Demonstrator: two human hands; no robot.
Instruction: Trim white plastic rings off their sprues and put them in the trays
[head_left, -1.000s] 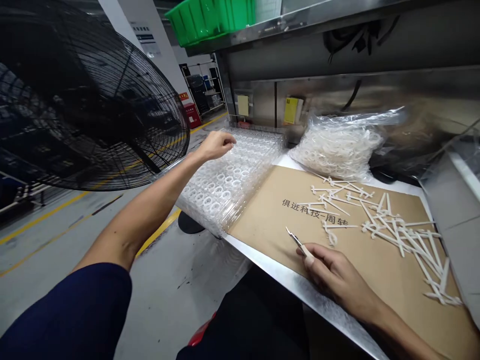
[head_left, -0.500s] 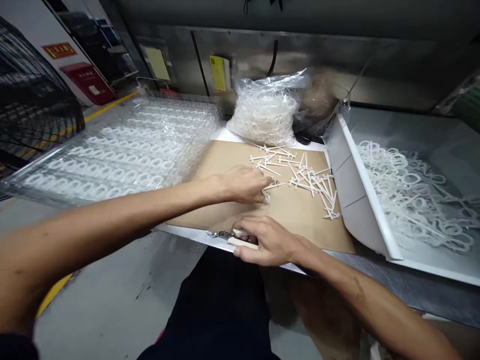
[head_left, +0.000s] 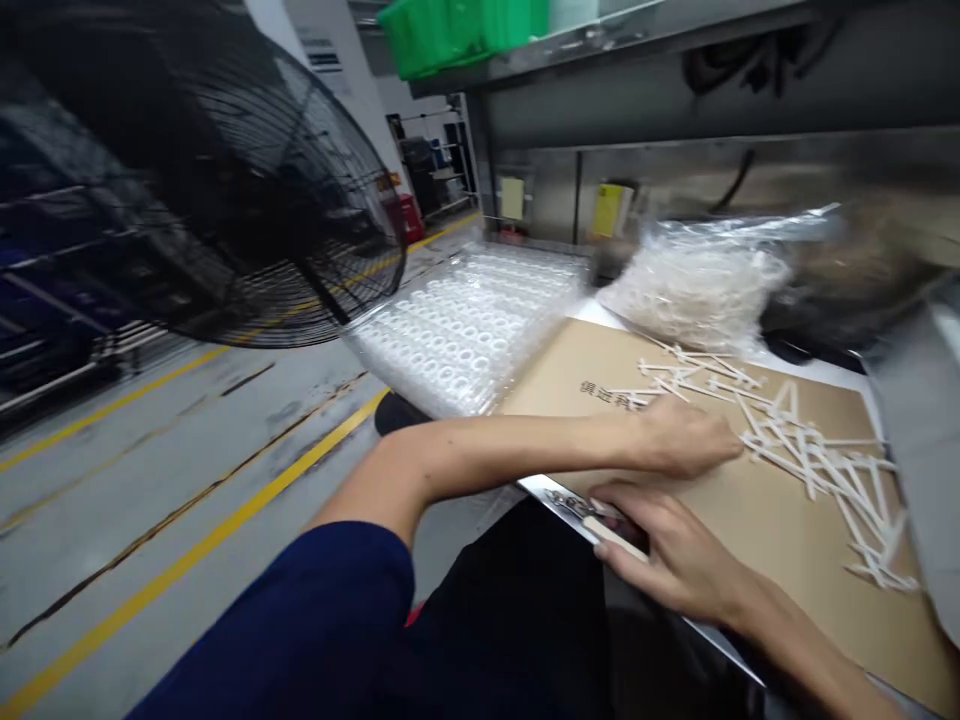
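Observation:
My right hand [head_left: 664, 550] is wrapped round pliers with pale handles [head_left: 615, 537], held low at the table's front edge. Their metal jaws point left; the exact jaw shape is blurred. Just beyond, my left hand [head_left: 694, 440] is above the brown cardboard [head_left: 757, 535], its fingers curled. Whatever they may hold is hidden and smeared by motion. White plastic sticks with small crosspieces [head_left: 802, 450] lie loosely piled at its fingertips and to the right. More white sticks [head_left: 675, 375] lie behind the hand, near printed characters on the cardboard.
Clear trays with rows of white rings [head_left: 457, 330] stand at the left of the cardboard. Behind it sits a clear plastic bag of white parts [head_left: 697, 290]. A large black fan [head_left: 300, 220] stands left. A pale bin wall [head_left: 930, 420] borders the right side.
The view has swung left, bringing the fan and floor into sight. My left hand has moved right, towards the larger pile of sticks. My right hand still grips the pliers.

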